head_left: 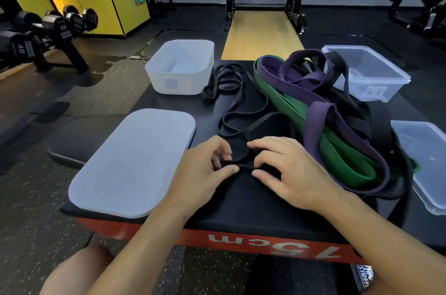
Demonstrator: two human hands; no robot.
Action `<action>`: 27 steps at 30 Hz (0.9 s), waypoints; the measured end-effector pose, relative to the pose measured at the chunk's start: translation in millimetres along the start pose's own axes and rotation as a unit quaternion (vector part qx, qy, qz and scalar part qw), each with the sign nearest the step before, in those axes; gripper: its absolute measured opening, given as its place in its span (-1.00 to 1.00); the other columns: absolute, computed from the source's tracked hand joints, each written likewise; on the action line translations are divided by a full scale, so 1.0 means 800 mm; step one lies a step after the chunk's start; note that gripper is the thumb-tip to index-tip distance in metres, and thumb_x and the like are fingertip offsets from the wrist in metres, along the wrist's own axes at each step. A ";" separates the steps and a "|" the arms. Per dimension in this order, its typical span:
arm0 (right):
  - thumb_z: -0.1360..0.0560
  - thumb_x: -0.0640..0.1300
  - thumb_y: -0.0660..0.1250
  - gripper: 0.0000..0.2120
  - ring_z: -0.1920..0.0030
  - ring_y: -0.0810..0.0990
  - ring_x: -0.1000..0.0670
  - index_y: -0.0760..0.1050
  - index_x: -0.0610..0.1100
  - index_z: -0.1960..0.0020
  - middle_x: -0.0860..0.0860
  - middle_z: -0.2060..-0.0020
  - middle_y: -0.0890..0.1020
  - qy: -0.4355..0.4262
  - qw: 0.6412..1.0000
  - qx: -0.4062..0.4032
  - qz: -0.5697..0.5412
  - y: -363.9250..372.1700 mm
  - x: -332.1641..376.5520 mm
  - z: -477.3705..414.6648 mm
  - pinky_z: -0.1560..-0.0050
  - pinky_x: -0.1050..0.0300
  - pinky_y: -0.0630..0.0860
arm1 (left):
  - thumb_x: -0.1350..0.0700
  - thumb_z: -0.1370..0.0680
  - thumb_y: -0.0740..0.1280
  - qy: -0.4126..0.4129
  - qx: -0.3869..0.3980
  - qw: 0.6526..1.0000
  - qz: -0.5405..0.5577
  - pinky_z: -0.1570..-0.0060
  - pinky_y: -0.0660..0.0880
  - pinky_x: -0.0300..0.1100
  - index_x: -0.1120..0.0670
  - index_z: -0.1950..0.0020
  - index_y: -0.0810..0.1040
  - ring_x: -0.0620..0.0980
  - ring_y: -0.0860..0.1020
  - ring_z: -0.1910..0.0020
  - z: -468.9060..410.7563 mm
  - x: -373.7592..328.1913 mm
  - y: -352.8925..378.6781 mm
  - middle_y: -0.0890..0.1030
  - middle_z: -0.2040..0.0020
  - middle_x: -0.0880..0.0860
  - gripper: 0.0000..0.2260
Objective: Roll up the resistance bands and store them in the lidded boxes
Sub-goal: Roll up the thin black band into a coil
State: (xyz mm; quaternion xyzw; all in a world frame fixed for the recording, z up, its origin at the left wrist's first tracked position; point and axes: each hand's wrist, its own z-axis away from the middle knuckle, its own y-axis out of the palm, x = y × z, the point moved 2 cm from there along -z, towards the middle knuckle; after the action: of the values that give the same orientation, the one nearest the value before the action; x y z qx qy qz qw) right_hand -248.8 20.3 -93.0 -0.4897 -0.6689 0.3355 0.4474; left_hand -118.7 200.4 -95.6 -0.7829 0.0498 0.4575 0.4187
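Note:
A thin black resistance band [241,111] snakes in loose loops across the black box top. Its near end lies between my hands: my left hand [205,169] and my right hand [284,169] both pinch it with curled fingers close to the front edge. A heap of wide bands, green [289,104], purple [316,123] and black, lies to the right of my hands. An open white box [181,82] stands at the back left, with its flat white lid [135,162] lying in front of it. A clear box [376,77] stands at the back right, and its clear lid [424,164] lies at the right edge.
Everything rests on a black-topped plyo box [241,200] with a red side marked 75cm. A dumbbell rack [48,29] stands at the far left. A squat rack with a wooden platform [260,31] is straight ahead. My knees show below the box.

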 end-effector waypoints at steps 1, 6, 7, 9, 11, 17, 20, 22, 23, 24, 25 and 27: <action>-0.58 -0.02 0.40 -0.94 -0.40 0.46 0.08 0.59 0.00 0.00 0.10 -0.35 0.57 -0.002 1.000 -0.001 -0.005 0.001 0.000 -0.002 -0.41 0.09 0.33 | 0.07 -0.48 0.58 0.003 0.004 1.000 0.001 0.20 0.42 -0.35 -0.14 0.10 0.53 -0.15 0.51 0.25 0.000 0.000 0.000 0.59 0.17 -0.23 -0.76; -0.50 -0.19 0.33 -0.69 -0.34 0.50 0.11 0.57 0.00 -0.22 0.16 -0.22 0.62 0.010 1.000 0.009 -0.019 0.014 0.008 -0.024 -0.46 0.10 0.25 | 0.08 -0.47 0.59 0.004 0.021 1.000 0.003 0.22 0.39 -0.35 -0.13 0.14 0.55 -0.17 0.48 0.27 0.003 0.001 0.000 0.57 0.23 -0.28 -0.77; -0.49 -0.18 0.32 -0.69 -0.34 0.50 0.11 0.59 0.01 -0.21 0.17 -0.20 0.62 0.006 1.000 0.015 -0.015 0.018 0.011 -0.030 -0.47 0.10 0.23 | 0.07 -0.46 0.59 0.004 0.023 1.000 0.009 0.22 0.40 -0.34 -0.12 0.14 0.55 -0.17 0.48 0.28 0.004 0.001 0.000 0.58 0.24 -0.25 -0.77; -0.50 -0.18 0.31 -0.74 -0.24 0.54 0.08 0.63 -0.01 -0.15 0.17 -0.12 0.62 0.001 1.000 0.014 -0.026 0.024 0.013 -0.035 -0.42 0.01 0.32 | 0.08 -0.45 0.60 0.004 0.022 1.000 0.020 0.24 0.39 -0.34 -0.10 0.14 0.57 -0.16 0.49 0.29 0.006 0.001 -0.001 0.58 0.25 -0.21 -0.78; -0.52 -0.17 0.33 -0.77 -0.13 0.56 0.07 0.67 -0.03 -0.12 0.15 -0.04 0.62 0.013 0.999 -0.006 -0.049 0.027 0.011 -0.033 -0.29 -0.06 0.43 | 0.08 -0.45 0.61 0.003 0.017 1.000 0.019 0.24 0.41 -0.35 -0.09 0.12 0.58 -0.15 0.51 0.28 0.007 0.000 -0.002 0.58 0.24 -0.22 -0.78; -0.55 -0.08 0.33 -0.77 -0.11 0.51 0.10 0.67 0.08 -0.15 0.22 0.01 0.56 0.041 0.999 -0.030 -0.013 0.028 0.010 -0.025 -0.42 -0.06 0.32 | 0.07 -0.46 0.60 0.004 0.019 1.000 0.013 0.14 0.46 -0.37 -0.11 0.01 0.64 -0.16 0.58 0.17 0.010 0.000 -0.006 0.60 0.21 -0.17 -0.80; -0.57 -0.14 0.40 -0.77 -0.11 0.47 0.12 0.67 0.07 -0.18 0.24 0.00 0.55 0.056 0.997 -0.026 -0.041 0.025 0.012 -0.023 -0.22 -0.06 0.46 | 0.05 -0.51 0.55 0.013 0.020 1.000 -0.011 0.11 0.44 -0.37 -0.15 -0.05 0.68 -0.18 0.56 0.13 0.009 -0.001 -0.004 0.59 0.16 -0.19 -0.83; -0.57 -0.16 0.43 -0.74 -0.16 0.45 0.12 0.66 0.07 -0.22 0.25 -0.04 0.54 0.075 0.996 -0.008 -0.056 0.022 0.014 -0.021 -0.23 -0.09 0.47 | 0.06 -0.53 0.52 0.016 0.021 0.999 -0.020 0.14 0.42 -0.38 -0.17 -0.03 0.67 -0.18 0.55 0.13 0.007 -0.002 -0.002 0.59 0.17 -0.21 -0.85; -0.57 -0.16 0.44 -0.72 -0.20 0.44 0.12 0.65 0.08 -0.24 0.26 -0.08 0.53 0.088 0.994 0.005 -0.063 0.019 0.016 -0.020 -0.26 -0.10 0.45 | 0.06 -0.53 0.52 0.014 0.021 0.999 -0.021 0.15 0.41 -0.39 -0.16 -0.01 0.67 -0.17 0.55 0.14 0.006 -0.001 -0.001 0.59 0.17 -0.21 -0.86; -0.57 -0.15 0.43 -0.70 -0.24 0.43 0.11 0.63 0.10 -0.27 0.26 -0.12 0.53 0.106 0.992 0.020 -0.068 0.017 0.019 -0.019 -0.31 -0.10 0.42 | 0.07 -0.52 0.52 0.012 0.019 1.000 -0.020 0.17 0.41 -0.39 -0.16 0.02 0.66 -0.17 0.55 0.15 0.005 -0.001 -0.001 0.60 0.18 -0.21 -0.87; -0.58 -0.13 0.43 -0.67 -0.30 0.41 0.11 0.61 0.12 -0.30 0.26 -0.18 0.52 0.128 0.989 0.032 -0.069 0.015 0.023 -0.019 -0.38 -0.09 0.38 | 0.07 -0.52 0.53 0.009 0.016 1.000 -0.016 0.17 0.41 -0.39 -0.15 0.04 0.65 -0.18 0.55 0.16 0.005 0.000 -0.001 0.60 0.19 -0.22 -0.87; -0.59 -0.12 0.39 -0.65 -0.37 0.37 0.11 0.58 0.15 -0.33 0.25 -0.28 0.49 0.178 0.982 0.031 -0.051 0.018 0.032 -0.019 -0.48 -0.02 0.27 | 0.09 -0.51 0.54 0.002 0.008 1.000 -0.003 0.18 0.42 -0.41 -0.14 0.08 0.65 -0.18 0.56 0.18 0.006 0.001 -0.002 0.61 0.18 -0.25 -0.87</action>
State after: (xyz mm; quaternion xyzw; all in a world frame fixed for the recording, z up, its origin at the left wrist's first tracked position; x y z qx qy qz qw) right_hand -232.5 49.1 -93.5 -0.4928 -0.5919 0.2403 0.5908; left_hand -120.8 204.5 -96.4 -0.7804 0.0523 0.4543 0.4265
